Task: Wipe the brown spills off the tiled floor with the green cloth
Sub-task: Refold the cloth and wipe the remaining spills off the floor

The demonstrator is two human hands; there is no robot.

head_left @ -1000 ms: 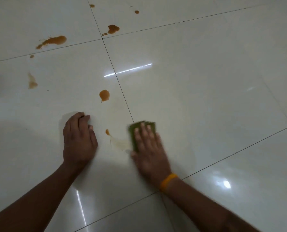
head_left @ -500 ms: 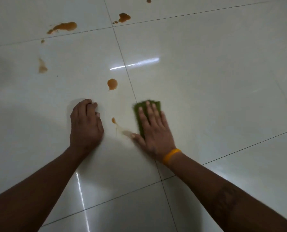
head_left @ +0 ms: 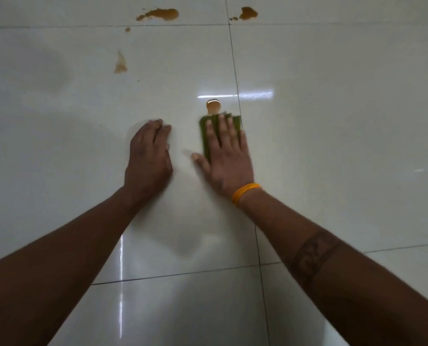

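Observation:
My right hand [head_left: 226,158] lies flat with straight fingers on the folded green cloth [head_left: 204,136], pressing it to the white tiled floor [head_left: 332,146]. The cloth's far edge touches a round brown spill [head_left: 213,106]. Farther off lie a pale smear [head_left: 120,64], a long brown puddle [head_left: 161,14] and another blot [head_left: 248,13]. My left hand [head_left: 149,156] rests on the tile to the left of the cloth, fingers curled under, holding nothing.
Dark grout lines [head_left: 235,71] cross the glossy tiles. Bright light reflections [head_left: 235,95] sit just beyond the cloth. A tiny brown dot [head_left: 127,29] lies near the far grout line.
My right hand has slid the cloth forward and left, over the small spot and streak between my hands, up to the round spill. The left hand has stayed planted.

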